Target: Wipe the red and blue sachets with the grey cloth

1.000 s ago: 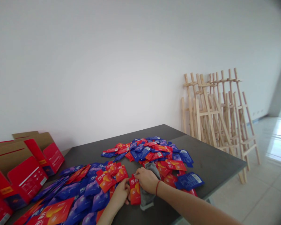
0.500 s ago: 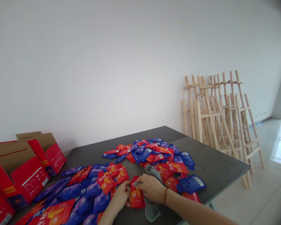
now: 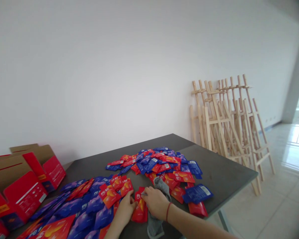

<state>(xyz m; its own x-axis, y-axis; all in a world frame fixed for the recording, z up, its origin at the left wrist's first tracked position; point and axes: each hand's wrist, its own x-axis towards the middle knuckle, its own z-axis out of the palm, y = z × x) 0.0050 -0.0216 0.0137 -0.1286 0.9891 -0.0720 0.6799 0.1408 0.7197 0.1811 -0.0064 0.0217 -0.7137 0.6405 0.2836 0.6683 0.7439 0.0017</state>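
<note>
A red sachet point(image 3: 140, 209) with an orange fruit picture lies on the dark table in front of me. My left hand point(image 3: 126, 209) is closed at its left edge, thumb against it. Over the sachet's upper right side is my right hand point(image 3: 157, 201), fingers curled and a grey cloth point(image 3: 155, 227) bunched under the palm. The cloth sticks out above and below that hand. Left of my hands, red and blue sachets point(image 3: 82, 209) lie overlapped in rows. Beyond them is a loose mixed heap of sachets point(image 3: 151, 162).
Open red cardboard boxes point(image 3: 25, 196) stand along the left side of the dark table point(image 3: 99, 162). The table's right edge runs past a blue sachet point(image 3: 198, 193). Wooden easels point(image 3: 221, 122) lean against the white wall at the right.
The view has turned slightly right, so everything sits a little further left. My left thumb has slid down the sachet's edge a little. Both hands stay at the same sachet.
</note>
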